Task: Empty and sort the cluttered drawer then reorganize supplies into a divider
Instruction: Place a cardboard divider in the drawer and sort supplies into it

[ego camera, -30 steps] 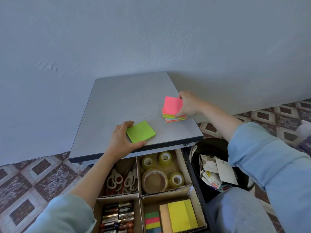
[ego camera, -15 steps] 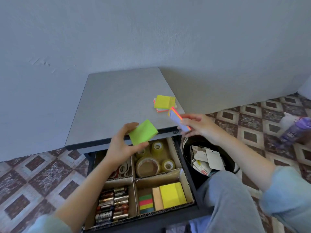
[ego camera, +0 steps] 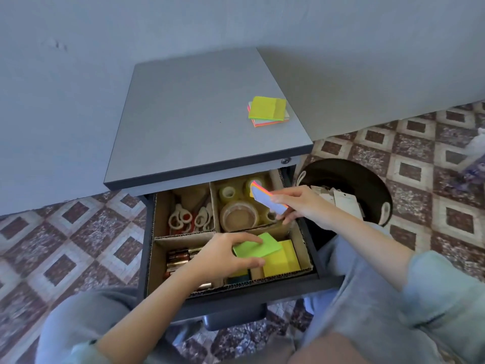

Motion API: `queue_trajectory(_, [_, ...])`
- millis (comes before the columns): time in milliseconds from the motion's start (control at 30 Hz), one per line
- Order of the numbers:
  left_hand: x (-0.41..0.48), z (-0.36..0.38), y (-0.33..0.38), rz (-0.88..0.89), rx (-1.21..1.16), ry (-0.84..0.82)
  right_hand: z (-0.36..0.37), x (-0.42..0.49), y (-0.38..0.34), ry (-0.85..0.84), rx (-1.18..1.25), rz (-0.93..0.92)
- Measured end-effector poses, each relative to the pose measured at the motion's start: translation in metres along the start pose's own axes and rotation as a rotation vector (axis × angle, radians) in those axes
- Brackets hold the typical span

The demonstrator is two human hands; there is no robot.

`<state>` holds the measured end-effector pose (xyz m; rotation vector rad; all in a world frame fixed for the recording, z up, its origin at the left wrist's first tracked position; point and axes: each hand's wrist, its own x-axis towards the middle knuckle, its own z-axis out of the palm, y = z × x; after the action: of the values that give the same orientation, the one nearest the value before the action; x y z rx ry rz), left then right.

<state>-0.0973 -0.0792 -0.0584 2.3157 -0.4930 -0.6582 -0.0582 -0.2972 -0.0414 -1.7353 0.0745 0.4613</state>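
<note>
The open drawer (ego camera: 312,240) holds a cardboard divider (ego camera: 214,206) with several compartments. My left hand (ego camera: 223,254) pinches a green sticky-note pad (ego camera: 258,246) over the front right compartment, above a yellow pad (ego camera: 284,260). My right hand (ego camera: 299,204) grips a multicoloured sticky-note pad (ego camera: 265,199), pale face up, over the tape compartment. Tape rolls (ego camera: 238,215) fill the back right cell, scissors (ego camera: 190,216) the back left, batteries (ego camera: 181,256) the front left. Another stack of sticky notes (ego camera: 267,110) lies on the cabinet top (ego camera: 196,114).
A dark round bin (ego camera: 362,179) with paper tags stands right of the drawer on the patterned tile floor. The grey wall rises behind the cabinet. My knees in grey trousers frame the drawer front.
Both hands came down from the cabinet top to the drawer. The left carried the green pad to the front right compartment; the right brought the multicoloured pad over the tape rolls.
</note>
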Motion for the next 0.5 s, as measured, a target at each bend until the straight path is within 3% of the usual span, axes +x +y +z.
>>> queue_trajectory(500, [0.038, 0.056, 0.002, 0.000, 0.160, -0.042, -0.006, 0.013, 0.012, 0.001, 0.116, -0.011])
